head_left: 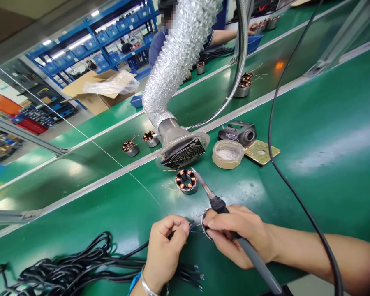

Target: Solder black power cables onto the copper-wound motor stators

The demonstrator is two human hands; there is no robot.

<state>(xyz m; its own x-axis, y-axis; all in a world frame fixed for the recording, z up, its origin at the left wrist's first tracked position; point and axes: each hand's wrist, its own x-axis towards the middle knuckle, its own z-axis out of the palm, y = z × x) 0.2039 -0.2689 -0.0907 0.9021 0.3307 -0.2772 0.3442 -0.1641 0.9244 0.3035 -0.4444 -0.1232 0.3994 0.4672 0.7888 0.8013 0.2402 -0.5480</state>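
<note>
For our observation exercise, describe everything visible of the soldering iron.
The soldering iron slants through the right hand, its smooth grey handle extending behind. Ahead sit a black collar and slender, metallic-looking, stained shaft. The tip points forward, by a copper-wound stator; whether they touch is unclear.

A broad green table [314, 152] is crossed by pale metal rails [111, 179], and white glare is thrown back from its surface. Behind it, a grey floor [57, 127] is bordered by blue shelving [86, 25], which is stocked with blue bins [122, 24]. The room is lit by white lamps [47, 42].
</note>
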